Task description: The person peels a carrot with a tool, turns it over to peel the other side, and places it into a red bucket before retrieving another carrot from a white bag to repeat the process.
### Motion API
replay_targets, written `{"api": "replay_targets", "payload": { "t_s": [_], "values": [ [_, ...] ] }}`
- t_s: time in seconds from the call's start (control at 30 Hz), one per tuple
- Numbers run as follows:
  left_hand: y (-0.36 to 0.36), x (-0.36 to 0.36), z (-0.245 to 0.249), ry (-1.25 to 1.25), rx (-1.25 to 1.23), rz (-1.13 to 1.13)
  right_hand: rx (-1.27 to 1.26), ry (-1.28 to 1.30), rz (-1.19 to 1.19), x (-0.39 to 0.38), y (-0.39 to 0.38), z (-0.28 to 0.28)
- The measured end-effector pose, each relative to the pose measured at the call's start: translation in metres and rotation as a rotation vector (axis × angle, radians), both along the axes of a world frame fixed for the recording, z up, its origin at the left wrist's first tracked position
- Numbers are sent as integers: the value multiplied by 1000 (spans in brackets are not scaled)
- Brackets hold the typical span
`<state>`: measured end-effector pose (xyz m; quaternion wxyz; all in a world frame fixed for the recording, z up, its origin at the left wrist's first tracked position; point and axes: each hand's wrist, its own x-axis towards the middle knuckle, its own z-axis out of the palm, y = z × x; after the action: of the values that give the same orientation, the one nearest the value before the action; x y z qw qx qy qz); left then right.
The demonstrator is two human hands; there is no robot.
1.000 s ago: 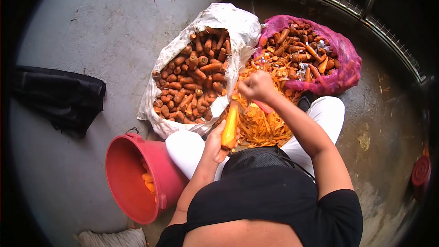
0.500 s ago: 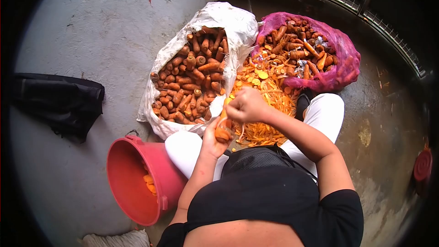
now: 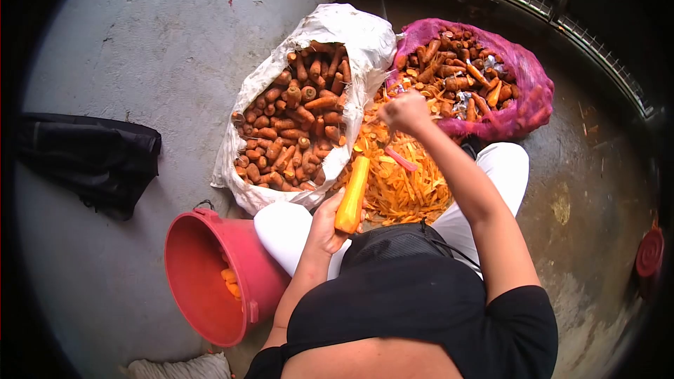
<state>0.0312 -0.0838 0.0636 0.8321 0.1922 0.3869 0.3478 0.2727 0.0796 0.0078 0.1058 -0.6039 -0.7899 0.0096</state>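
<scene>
A peeled, bright orange carrot [image 3: 353,196] is held in my left hand [image 3: 328,223], its upper end pointing away from me. My right hand [image 3: 407,111] is a closed fist farther forward, apart from the carrot and over the heap of peelings [image 3: 411,193]. Whatever it grips is blurred, and I cannot tell what it is. Beneath that wrist, a pink strip-like piece [image 3: 401,158] lies across the peelings.
An open white sack [image 3: 358,28] of unpeeled carrots stands ahead. Right of it sits a pink mesh sack [image 3: 530,91] with carrots and scraps. A tilted red bucket [image 3: 263,260] holding orange pieces is at my left. Black cloth [image 3: 91,158] lies on the floor.
My right hand has moved forward, away from the carrot. The carrot now shows its smooth orange side, and the pink piece on the peelings has come into view.
</scene>
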Motion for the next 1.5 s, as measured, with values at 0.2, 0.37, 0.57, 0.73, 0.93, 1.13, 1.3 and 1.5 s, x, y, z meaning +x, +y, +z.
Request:
{"api": "replay_targets", "payload": {
  "t_s": [0.2,0.37,0.57,0.73,0.93,1.13,1.3,1.5],
  "values": [
    [9,2,11,-21,-84,134,-71,480,-322,17,-9,-1],
    [18,-10,-21,-198,-95,61,-173,799,78,-33,-71,49],
    [16,7,-2,-31,-186,239,228,712,501,-64,-97,64],
    [12,0,-11,-13,-88,171,262,670,475,-64,-93,58],
    [4,3,-2,82,-31,55,81,442,121,-30,-28,23],
    [9,4,18,-29,-65,63,12,432,-319,19,6,-5],
    [18,-7,-11,-284,-128,0,-160,869,-20,-17,-53,33],
    [16,5,-5,-20,-213,182,302,676,442,-58,-106,56]
  ]
}}
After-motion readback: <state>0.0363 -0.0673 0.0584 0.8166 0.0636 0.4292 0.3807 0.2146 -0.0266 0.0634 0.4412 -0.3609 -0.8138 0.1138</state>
